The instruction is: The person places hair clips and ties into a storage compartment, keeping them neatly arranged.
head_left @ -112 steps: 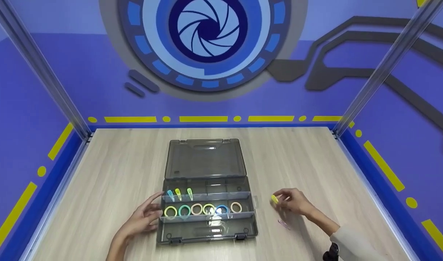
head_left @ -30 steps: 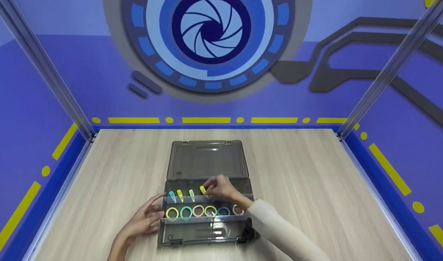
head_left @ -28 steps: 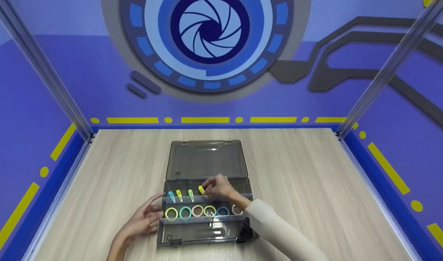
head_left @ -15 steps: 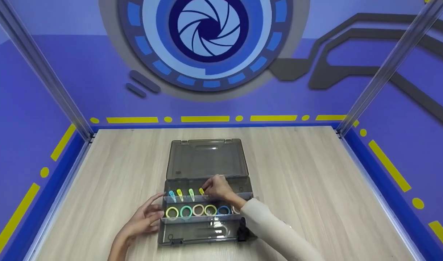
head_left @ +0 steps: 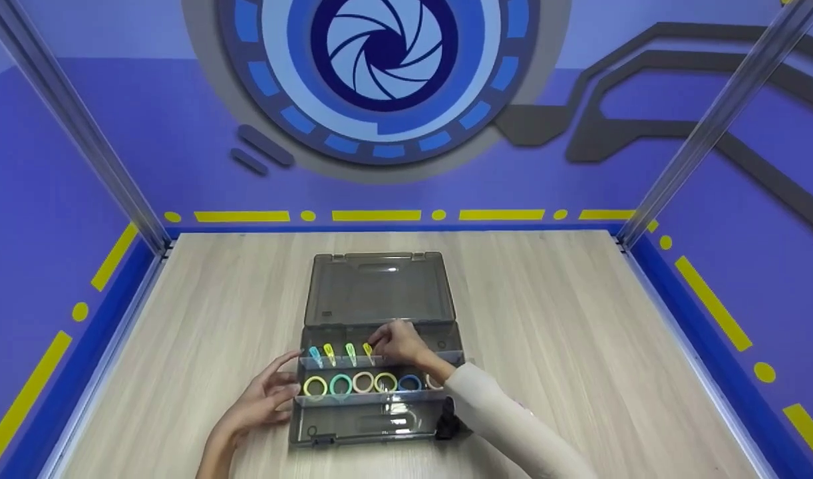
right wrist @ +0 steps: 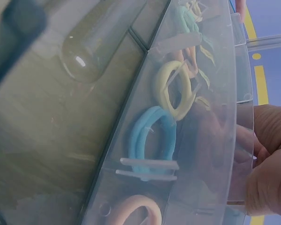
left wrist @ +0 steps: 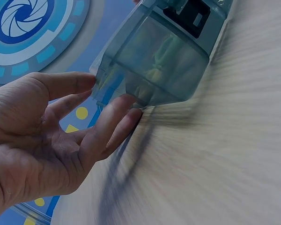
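A dark translucent compartment box lies on the table with its lid raised. Along the rear divider sit a blue hair clip, a yellow one and a pale green one. My right hand is inside the rear compartment, pinching another yellow hair clip at that divider, right of the pale green one. Several hair ties stand in the middle compartment, including a blue hair tie and a peach hair tie. My left hand touches the box's left side with extended, slightly bent fingers.
The lid leans back behind the box. On the table, right of the box, a small pinkish item shows barely past the right sleeve. Walls and metal posts border the table.
My right hand carried the yellow hair clip from the table's right side into the rear compartment and lowered it at the divider. My left hand stays at the box's side.
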Motion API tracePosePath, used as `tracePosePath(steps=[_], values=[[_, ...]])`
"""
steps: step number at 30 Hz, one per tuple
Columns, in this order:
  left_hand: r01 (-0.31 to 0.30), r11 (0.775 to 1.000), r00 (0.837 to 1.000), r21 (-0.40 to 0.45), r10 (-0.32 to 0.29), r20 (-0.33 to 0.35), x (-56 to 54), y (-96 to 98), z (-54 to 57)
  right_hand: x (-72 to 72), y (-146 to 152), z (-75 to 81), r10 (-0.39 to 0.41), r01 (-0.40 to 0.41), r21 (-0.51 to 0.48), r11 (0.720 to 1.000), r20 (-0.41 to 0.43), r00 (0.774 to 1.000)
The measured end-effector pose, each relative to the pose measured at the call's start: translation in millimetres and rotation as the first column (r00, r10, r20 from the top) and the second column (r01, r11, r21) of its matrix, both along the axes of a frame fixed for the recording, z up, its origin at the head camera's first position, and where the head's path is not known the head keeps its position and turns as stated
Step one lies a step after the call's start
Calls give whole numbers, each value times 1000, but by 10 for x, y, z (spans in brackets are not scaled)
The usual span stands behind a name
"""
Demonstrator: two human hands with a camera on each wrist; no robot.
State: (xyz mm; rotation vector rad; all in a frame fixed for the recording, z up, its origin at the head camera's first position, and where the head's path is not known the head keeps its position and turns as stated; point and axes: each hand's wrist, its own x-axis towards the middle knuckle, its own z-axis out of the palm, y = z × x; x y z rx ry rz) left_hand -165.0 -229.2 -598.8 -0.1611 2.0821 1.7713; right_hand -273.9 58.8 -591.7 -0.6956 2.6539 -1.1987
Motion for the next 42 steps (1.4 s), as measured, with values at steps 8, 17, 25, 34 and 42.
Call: tracePosePath(steps=[8,17,25,34,42], values=[[3,1000,1000,-2,-3,-7,8,7,9,-6,47,42,26,-21,-96,995,60,998],[10,1000,1000,-9,-10,-12,1,13,-8,24,246,218,47,-23,-183,983,131,990],[17,1000,1000,6,-17,-5,-7,2,-17,132,486,419,62,-22,-247,969,154,986],[23,1000,999,5,-23,-33,-19,9,-4,261,908,550,103,-66,-242,968,146,984],[38,999,998,15,-37,-42,0,-6,-2,414,1381,528,82,-58,-168,984,140,987]])
